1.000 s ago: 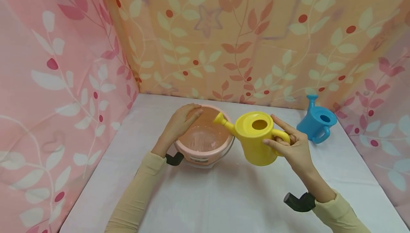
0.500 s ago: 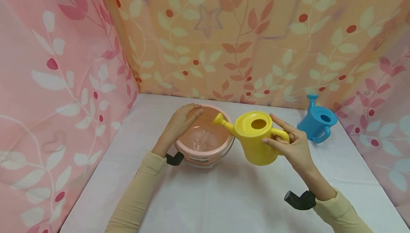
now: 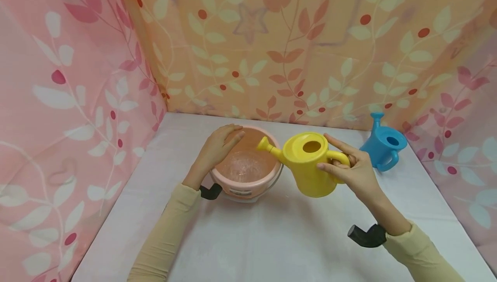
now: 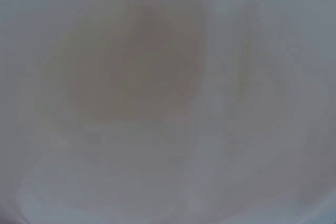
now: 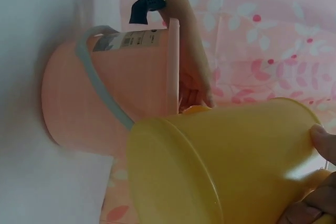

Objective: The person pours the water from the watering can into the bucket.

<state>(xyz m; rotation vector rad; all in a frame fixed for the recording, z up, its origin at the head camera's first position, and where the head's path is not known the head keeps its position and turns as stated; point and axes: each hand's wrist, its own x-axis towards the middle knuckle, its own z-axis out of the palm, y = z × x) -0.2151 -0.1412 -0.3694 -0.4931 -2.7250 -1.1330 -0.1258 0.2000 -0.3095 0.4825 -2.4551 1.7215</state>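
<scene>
— How far along?

— Midway, by the look of it. Yellow can (image 3: 309, 164) lifted off the table (image 3: 248, 239), held at the right of the pink bucket (image 3: 248, 167), spout (image 3: 267, 145) reaching over the bucket's rim. Only slightly tilted; no stream visible from the spout.

— Anything already in the bucket?

— Looks like some clear water at the bottom, glinting in the head view. Amount hard to judge. Left to do, as a guess: tip further or finish, then set the can down.

— Right hand?

— Right hand (image 3: 351, 172) clamped on the can's handle, fingers curled through the loop, thumb and forefinger stretched forward against the body. In the right wrist view, a fingertip pressed on the yellow wall (image 5: 226, 161) near the edge of frame.

— Left hand?

— Left hand (image 3: 217, 148) laid on the bucket's near-left rim, fingers straight and together, steadying rather than gripping. Left wrist view only a grey blur; nothing to read there.

— Contents of the can?

— Cannot tell. Fill hole on top open, interior dark yellow, no water level seen.

— Anything else?

— Blue can (image 3: 384, 146) standing at the far right of the table, apart from both hands, top hole open, contents not visible. Grey bail of the bucket hanging down along its side. Leaf-patterned curtains (image 3: 77, 79) around three sides.
</scene>
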